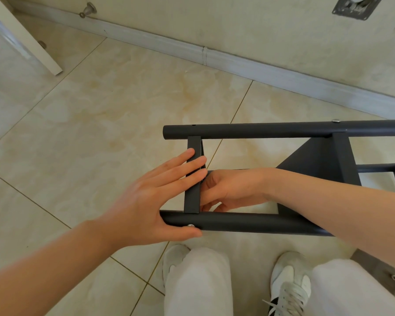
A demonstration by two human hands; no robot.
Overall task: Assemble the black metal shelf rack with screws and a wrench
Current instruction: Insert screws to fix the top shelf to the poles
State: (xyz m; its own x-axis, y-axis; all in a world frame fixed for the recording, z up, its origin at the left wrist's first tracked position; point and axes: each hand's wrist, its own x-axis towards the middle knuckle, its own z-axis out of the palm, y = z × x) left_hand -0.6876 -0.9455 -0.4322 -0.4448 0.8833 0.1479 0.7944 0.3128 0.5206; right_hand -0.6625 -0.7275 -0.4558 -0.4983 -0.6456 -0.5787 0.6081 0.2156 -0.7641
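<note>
The black metal shelf rack (283, 130) lies on its side on the tiled floor, with two round tubes running left to right. A flat black crossbar (193, 144) spans between them near their left ends. My left hand (151, 201) lies flat with straight fingers over the crossbar, and its thumb rests along the near tube (249, 222) beside a silver screw head (191, 225). My right hand (228, 190) reaches inside the frame behind the crossbar with curled fingers; what they hold is hidden. Another screw head (335, 120) sits on the far tube.
A black shelf panel (317, 160) joins the tubes at right. My two legs and white shoes (290, 283) stand just below the rack. A wall with a grey skirting board (214, 55) runs behind, and a white furniture leg (25, 35) stands at upper left.
</note>
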